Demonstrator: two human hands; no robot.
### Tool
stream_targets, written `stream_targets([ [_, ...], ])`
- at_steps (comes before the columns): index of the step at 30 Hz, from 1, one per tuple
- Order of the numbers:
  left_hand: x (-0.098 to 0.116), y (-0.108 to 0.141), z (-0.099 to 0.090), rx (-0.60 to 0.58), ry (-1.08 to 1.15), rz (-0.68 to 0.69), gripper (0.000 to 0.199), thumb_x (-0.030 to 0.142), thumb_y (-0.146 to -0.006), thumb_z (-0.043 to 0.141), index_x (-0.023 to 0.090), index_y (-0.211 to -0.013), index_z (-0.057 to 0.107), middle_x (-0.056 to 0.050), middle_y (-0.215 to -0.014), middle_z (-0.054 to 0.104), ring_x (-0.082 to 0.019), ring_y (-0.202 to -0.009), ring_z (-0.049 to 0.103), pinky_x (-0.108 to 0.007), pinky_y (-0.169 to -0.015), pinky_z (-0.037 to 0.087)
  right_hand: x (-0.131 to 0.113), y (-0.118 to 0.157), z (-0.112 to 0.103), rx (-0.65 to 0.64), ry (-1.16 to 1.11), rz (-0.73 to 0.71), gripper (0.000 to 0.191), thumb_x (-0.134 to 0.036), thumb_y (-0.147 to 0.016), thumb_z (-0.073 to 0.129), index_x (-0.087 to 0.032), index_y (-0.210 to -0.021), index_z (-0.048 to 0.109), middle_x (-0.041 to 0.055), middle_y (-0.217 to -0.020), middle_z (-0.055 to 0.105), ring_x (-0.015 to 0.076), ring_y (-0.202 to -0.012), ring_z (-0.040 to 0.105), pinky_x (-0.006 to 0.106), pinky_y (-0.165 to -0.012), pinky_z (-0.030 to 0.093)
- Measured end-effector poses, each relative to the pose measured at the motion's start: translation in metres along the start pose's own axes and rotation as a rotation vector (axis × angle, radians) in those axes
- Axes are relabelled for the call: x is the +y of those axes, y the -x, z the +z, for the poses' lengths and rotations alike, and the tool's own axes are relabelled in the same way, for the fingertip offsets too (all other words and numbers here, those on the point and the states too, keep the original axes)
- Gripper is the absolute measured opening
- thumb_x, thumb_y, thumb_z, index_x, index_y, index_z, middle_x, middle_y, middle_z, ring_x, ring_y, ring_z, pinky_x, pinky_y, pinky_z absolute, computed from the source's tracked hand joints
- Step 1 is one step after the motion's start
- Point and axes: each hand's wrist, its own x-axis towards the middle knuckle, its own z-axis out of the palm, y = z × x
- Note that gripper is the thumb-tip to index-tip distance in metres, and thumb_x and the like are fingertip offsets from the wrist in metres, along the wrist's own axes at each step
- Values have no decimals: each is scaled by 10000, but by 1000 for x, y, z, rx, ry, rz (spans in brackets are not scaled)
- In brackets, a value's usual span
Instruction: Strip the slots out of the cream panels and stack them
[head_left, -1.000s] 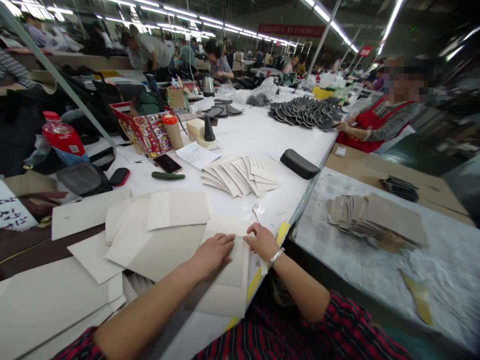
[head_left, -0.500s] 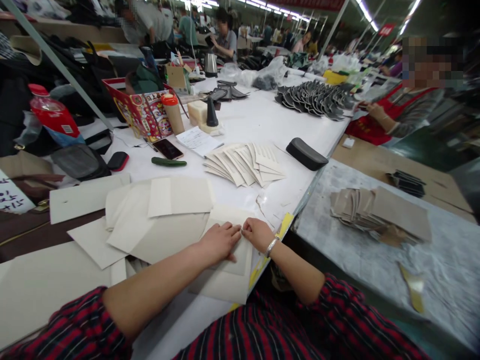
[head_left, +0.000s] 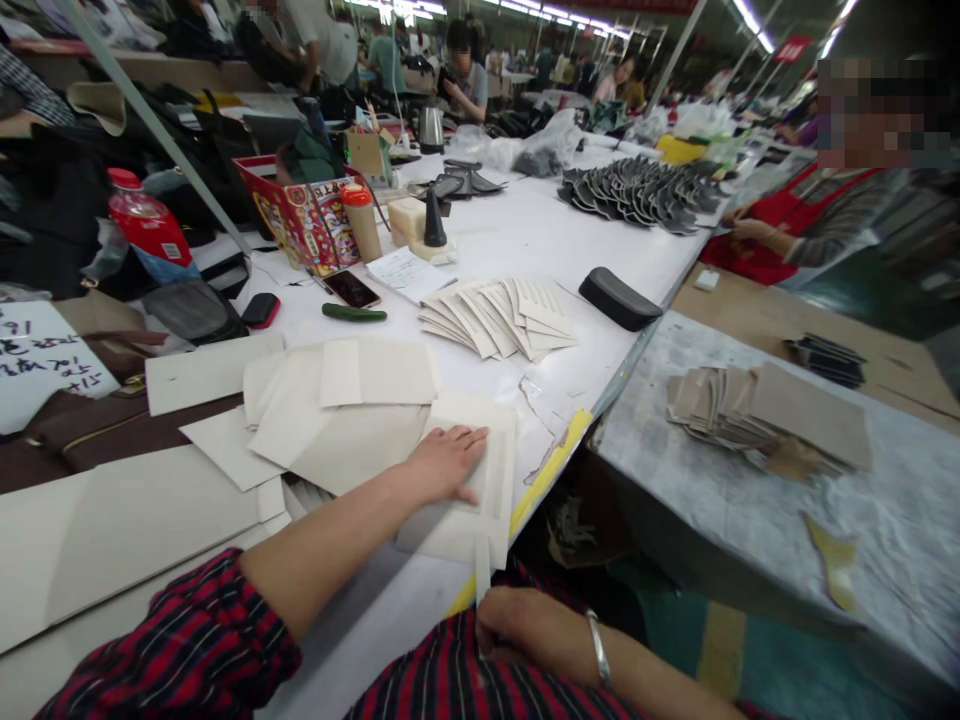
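Observation:
My left hand (head_left: 448, 466) lies flat, fingers stretched out, pressing on a cream sheet piece (head_left: 501, 430) near the table edge. By my body, my right hand (head_left: 525, 622), with a silver bangle at the wrist, is closed on the lower end of a narrow cream strip (head_left: 482, 562). The strip runs up over the edge of the sheet; whether it is still stuck to it I cannot tell. To the left lie overlapping cream sheets (head_left: 352, 440). Farther up, a fanned stack of slotted cream pieces (head_left: 495, 315) rests on the white table (head_left: 517, 235).
Behind the sheets lie a cucumber (head_left: 354, 313), a phone (head_left: 352, 289) and a black case (head_left: 619, 298). Yellow tape (head_left: 551, 470) marks the table edge. A lower side table (head_left: 637, 420) bears a stack of grey-beige pieces (head_left: 810, 410). A person in a red apron (head_left: 780, 225) works at right.
My right hand has drawn back from beside my left hand toward my body, pulling the narrow strip along. My left hand stays on the sheet. The view has shifted slightly.

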Motion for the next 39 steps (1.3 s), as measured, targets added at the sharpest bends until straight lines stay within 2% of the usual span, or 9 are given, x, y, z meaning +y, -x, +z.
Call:
stream_targets([
  [4, -1, 4, 6, 38, 17, -11, 802, 568, -599, 586, 218, -1256, 286, -72, -1374, 253, -249, -1192, 278, -381, -884, 310, -2, 16, 15, 14, -110, 3, 84, -152, -719, 471, -187, -771, 527, 6, -872, 532, 97, -724, 487, 178, -630, 378],
  [8, -2, 9, 10, 83, 62, -29, 778, 539, -615, 592, 226, -1259, 286, -76, -1363, 280, -248, -1198, 290, -375, -899, 315, -2, 11, 4, -6, -445, -3, 119, -294, -762, 484, -181, -800, 484, -19, -710, 537, 74, -597, 451, 174, -553, 348],
  [12, -6, 7, 11, 146, 131, -14, 626, 465, -674, 576, 227, -1211, 356, -64, -1319, 353, -232, -1161, 341, -362, -898, 337, 14, -11, -29, 391, -705, 199, 222, -390, -822, 353, -182, -809, 427, -41, -602, 495, 61, -459, 350, 180, -465, 299],
  [14, -9, 1, 10, 190, 163, -39, 445, 369, -742, 525, 217, -1148, 420, -60, -1249, 427, -207, -1105, 394, -336, -888, 353, 31, -31, -56, 646, -517, 356, 255, -410, -802, 374, -177, -724, 443, -40, -569, 463, 75, -481, 361, 195, -484, 302],
  [16, -11, -9, 6, 220, 177, -90, 311, 267, -776, 476, 197, -1078, 469, -65, -1141, 489, -185, -1034, 440, -312, -878, 362, 50, -55, -82, 738, -209, 456, 260, -399, -761, 444, -168, -644, 476, -18, -586, 485, 99, -564, 418, 213, -542, 316],
  [20, -15, -32, -5, 164, 203, -231, 199, 221, -750, 477, 188, -940, 525, -53, -956, 514, -169, -899, 503, -287, -804, 403, 76, -90, -109, 578, 147, 561, 222, -347, -734, 495, -156, -643, 562, 33, -666, 568, 128, -643, 485, 231, -584, 316],
  [28, -22, -57, -15, 22, 312, -367, 112, 223, -688, 492, 201, -767, 568, -23, -841, 526, -155, -749, 539, -256, -641, 421, 80, -104, -109, 472, 241, 651, 251, -360, -734, 490, -151, -743, 629, 76, -764, 622, 158, -716, 547, 234, -588, 345],
  [36, -18, -46, -8, 165, 315, -321, 76, 232, -700, 490, 199, -736, 549, -11, -796, 523, -146, -758, 518, -250, -658, 418, 82, -109, -107, 484, 272, 697, 270, -340, -715, 479, -136, -801, 635, 108, -853, 632, 195, -790, 566, 257, -626, 374],
  [39, -20, -35, -5, 213, 354, -297, 170, 242, -705, 509, 197, -865, 546, -16, -840, 526, -133, -759, 521, -244, -688, 433, 79, -109, -107, 481, 282, 716, 281, -328, -719, 470, -123, -828, 628, 121, -872, 630, 198, -803, 569, 257, -629, 377],
])
